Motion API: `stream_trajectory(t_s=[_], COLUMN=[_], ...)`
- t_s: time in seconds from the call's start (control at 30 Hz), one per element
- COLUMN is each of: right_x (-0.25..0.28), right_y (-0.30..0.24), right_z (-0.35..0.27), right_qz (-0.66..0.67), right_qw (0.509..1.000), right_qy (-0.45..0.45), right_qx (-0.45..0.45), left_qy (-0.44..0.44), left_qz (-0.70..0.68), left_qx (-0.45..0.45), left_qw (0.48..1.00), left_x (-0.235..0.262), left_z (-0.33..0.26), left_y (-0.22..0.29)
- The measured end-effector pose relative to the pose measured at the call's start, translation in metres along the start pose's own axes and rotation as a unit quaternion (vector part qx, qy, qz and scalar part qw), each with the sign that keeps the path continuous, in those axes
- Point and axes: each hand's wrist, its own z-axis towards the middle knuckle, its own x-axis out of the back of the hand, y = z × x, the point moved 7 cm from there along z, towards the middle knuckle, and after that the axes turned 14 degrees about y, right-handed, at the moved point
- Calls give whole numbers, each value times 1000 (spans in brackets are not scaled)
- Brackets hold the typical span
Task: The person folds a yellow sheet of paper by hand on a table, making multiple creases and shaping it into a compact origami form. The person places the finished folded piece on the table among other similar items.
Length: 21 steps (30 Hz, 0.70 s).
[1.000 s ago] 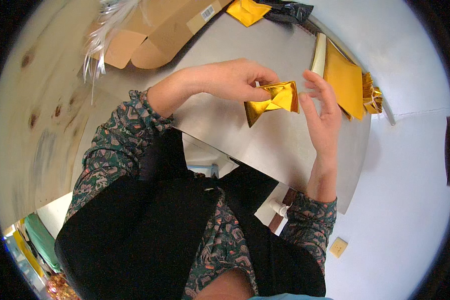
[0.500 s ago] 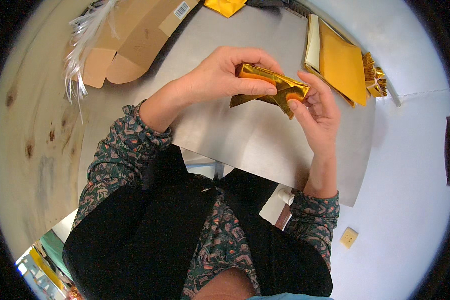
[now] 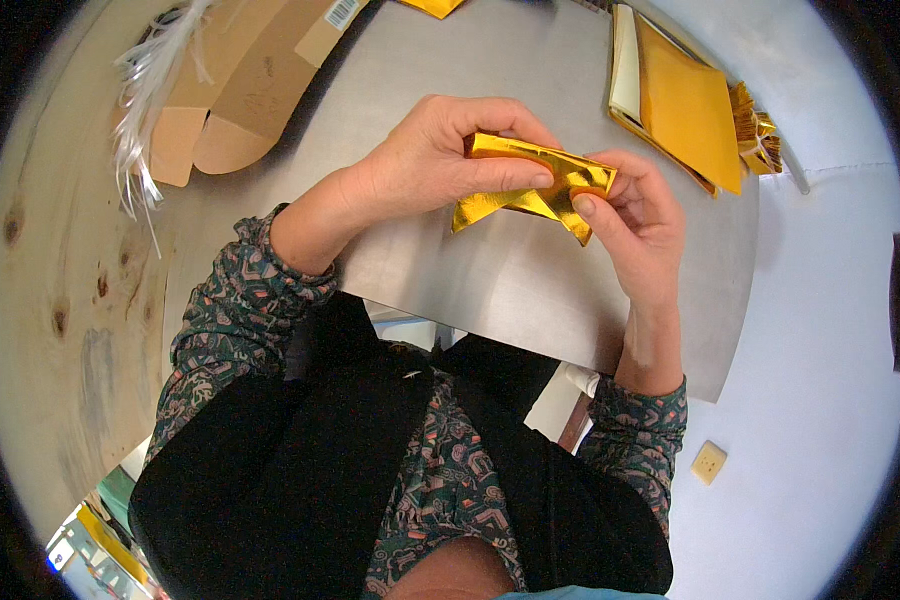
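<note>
My left hand (image 3: pixel 425 165) and right hand (image 3: pixel 635 215) both pinching folded gold foil paper (image 3: pixel 530 185), held above grey sheet (image 3: pixel 510 290) on worktop. Best keep edges aligned, press crease firmly, thumbs flat.

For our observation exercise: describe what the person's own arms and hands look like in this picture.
Both arms wear long sleeves of dark green cloth with a small, busy pattern in pink and pale tones, ending in gathered cuffs at the wrists. The left hand and right hand are bare: no gloves.
</note>
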Motion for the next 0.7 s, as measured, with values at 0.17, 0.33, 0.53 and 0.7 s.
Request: stream_trajectory(t_s=[0.17, 0.33, 0.53, 0.7], right_x=[2, -3, -4, -5], right_y=[6, 9, 9, 7], right_z=[-2, -3, -2, -3], right_qz=[22, 31, 42, 36], right_qw=[998, 998, 998, 999], right_qy=[6, -10, -4, 11], right_qx=[-50, -48, -42, -37], left_qy=[-7, -22, -7, -19], left_qz=[-3, 21, -32, -20], left_qx=[57, 61, 61, 56], left_qw=[998, 998, 998, 998], left_x=[-5, -6, -10, -10], left_z=[-3, -4, -5, -6], left_y=[-4, -9, -13, -10])
